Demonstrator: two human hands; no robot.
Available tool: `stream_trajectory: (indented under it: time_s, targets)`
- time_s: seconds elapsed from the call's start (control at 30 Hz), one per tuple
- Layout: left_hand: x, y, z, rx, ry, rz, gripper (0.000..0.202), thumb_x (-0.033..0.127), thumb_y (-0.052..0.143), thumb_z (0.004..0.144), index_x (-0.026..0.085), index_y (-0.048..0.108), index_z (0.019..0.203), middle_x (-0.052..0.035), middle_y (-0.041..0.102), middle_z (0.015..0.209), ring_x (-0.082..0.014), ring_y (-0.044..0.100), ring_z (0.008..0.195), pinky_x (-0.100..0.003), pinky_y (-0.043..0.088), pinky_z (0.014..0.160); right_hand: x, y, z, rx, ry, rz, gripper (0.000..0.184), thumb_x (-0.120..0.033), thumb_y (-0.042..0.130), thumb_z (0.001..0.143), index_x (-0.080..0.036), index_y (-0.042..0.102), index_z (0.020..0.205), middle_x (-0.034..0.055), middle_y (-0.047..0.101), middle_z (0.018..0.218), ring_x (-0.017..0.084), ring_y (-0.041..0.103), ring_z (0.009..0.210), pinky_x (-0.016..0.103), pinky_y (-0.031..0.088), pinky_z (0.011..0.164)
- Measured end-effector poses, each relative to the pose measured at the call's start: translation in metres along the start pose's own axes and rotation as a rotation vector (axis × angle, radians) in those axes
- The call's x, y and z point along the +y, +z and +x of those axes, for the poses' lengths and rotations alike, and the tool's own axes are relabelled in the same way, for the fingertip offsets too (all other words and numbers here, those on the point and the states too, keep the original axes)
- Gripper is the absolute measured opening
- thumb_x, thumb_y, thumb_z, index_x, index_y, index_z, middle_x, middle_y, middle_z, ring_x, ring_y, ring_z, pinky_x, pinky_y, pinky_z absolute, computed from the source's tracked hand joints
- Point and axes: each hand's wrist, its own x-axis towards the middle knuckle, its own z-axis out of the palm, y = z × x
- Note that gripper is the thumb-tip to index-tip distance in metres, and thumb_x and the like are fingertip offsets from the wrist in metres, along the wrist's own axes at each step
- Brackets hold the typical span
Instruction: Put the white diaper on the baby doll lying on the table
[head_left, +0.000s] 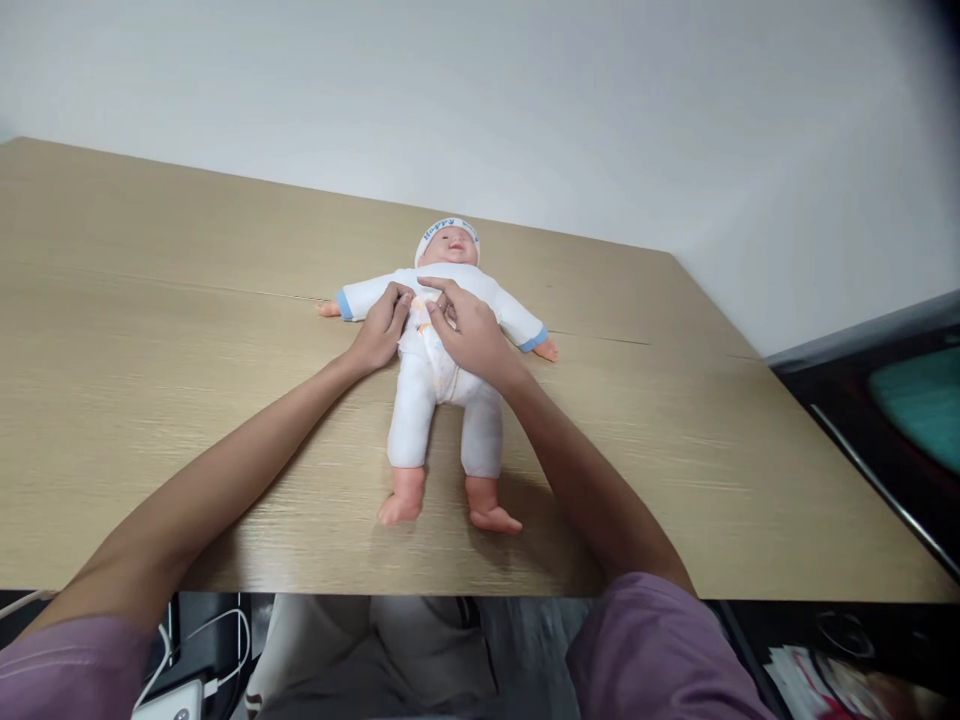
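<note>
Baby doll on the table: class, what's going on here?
A person has both hands on a baby doll lying face up on the wooden table. The left hand and right hand meet at its chest, fingers on the front of its white suit; whether they pinch the fabric is unclear. Its arms are spread, bare feet toward the person.

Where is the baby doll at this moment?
In the head view the baby doll lies on its back near the middle of the wooden table, with the left hand and right hand on its chest.
</note>
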Motion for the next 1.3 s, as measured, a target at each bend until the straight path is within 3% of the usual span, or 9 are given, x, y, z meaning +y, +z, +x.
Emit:
stream_trajectory:
  time_s: [0.4,0.6,0.73,0.87,0.97,1.03,1.13,1.23,1.3]
  targets:
    - [0.014,-0.001,-0.012,0.01,-0.001,0.125,0.047,0.069,0.046,0.117,0.025,0.056,0.129,-0.0111,0.07,0.122,-0.0242,0.064,0.1,-0.039,0.051,0.096,-0.004,-0.002,0.001,0.009,0.031,0.003,0.039,-0.034,0.055,0.113,-0.02,0.068,0.148,0.0022,0.066,0.092,0.024,0.062,0.089,0.04,0.052,0.094]
    - [0.029,-0.003,-0.03,0.205,0.031,0.383,0.038,0.055,0.06,0.114,0.027,0.053,0.138,-0.0108,0.066,0.133,-0.0215,0.061,0.09,-0.042,0.052,0.096,0.003,0.002,0.004,0.084,0.073,0.02,0.044,-0.02,0.062,0.106,-0.018,0.063,0.149,-0.0034,0.057,0.085,0.02,0.056,0.082,0.037,0.052,0.091]
    - [0.05,0.004,-0.045,0.261,0.101,0.4,0.029,0.052,0.053,0.117,0.028,0.056,0.133,-0.0113,0.066,0.13,-0.0234,0.062,0.094,-0.045,0.053,0.098,0.008,0.0,0.012,0.118,0.097,0.009,0.043,-0.009,0.062,0.099,-0.021,0.065,0.141,-0.0025,0.058,0.09,0.02,0.058,0.087,0.035,0.053,0.093]
    - [0.089,0.013,-0.064,0.2,0.198,0.387,0.027,0.049,0.044,0.12,0.028,0.061,0.121,-0.0114,0.069,0.123,-0.0265,0.064,0.103,-0.044,0.055,0.092,-0.009,-0.014,0.013,0.177,0.094,0.027,0.037,-0.005,0.057,0.097,-0.024,0.068,0.128,0.0024,0.065,0.103,0.022,0.063,0.095,0.037,0.056,0.095]
    - [0.124,0.014,-0.079,0.067,0.216,0.448,0.027,0.046,0.048,0.118,0.027,0.063,0.108,-0.0103,0.072,0.112,-0.0288,0.063,0.104,-0.046,0.053,0.095,-0.035,-0.03,-0.018,0.214,0.058,0.077,0.029,-0.011,0.058,0.1,-0.025,0.068,0.123,0.0079,0.069,0.123,0.023,0.068,0.104,0.04,0.06,0.098]
    - [0.14,0.014,-0.089,-0.119,0.176,0.494,0.024,0.044,0.051,0.116,0.027,0.064,0.105,-0.0089,0.073,0.103,-0.0299,0.063,0.1,-0.048,0.053,0.095,-0.05,-0.039,-0.056,0.174,0.035,0.121,0.021,-0.018,0.062,0.102,-0.026,0.068,0.12,0.0094,0.071,0.13,0.024,0.071,0.108,0.041,0.063,0.1]
    - [0.148,0.017,-0.099,-0.333,0.056,0.566,0.02,0.045,0.059,0.112,0.027,0.065,0.106,-0.0073,0.075,0.093,-0.0324,0.063,0.098,-0.048,0.053,0.093,-0.054,-0.046,-0.12,0.017,0.056,0.183,0.012,-0.027,0.066,0.105,-0.026,0.066,0.117,0.0076,0.076,0.114,0.025,0.075,0.1,0.041,0.065,0.092]
    - [0.141,0.023,-0.103,-0.258,-0.046,0.618,0.021,0.043,0.073,0.104,0.026,0.062,0.109,-0.0072,0.079,0.095,-0.0349,0.067,0.102,-0.049,0.053,0.095,-0.04,-0.046,-0.161,-0.069,0.095,0.054,0.003,-0.027,0.066,0.105,-0.026,0.066,0.107,0.0061,0.076,0.1,0.027,0.074,0.093,0.043,0.062,0.09]
    - [0.134,0.027,-0.102,-0.172,-0.121,0.602,0.03,0.041,0.08,0.099,0.026,0.058,0.111,-0.0072,0.08,0.097,-0.035,0.07,0.103,-0.047,0.052,0.091,-0.029,-0.045,-0.167,-0.049,0.126,-0.08,0.005,-0.028,0.068,0.105,-0.025,0.067,0.101,0.0071,0.074,0.099,0.028,0.072,0.094,0.044,0.058,0.09]
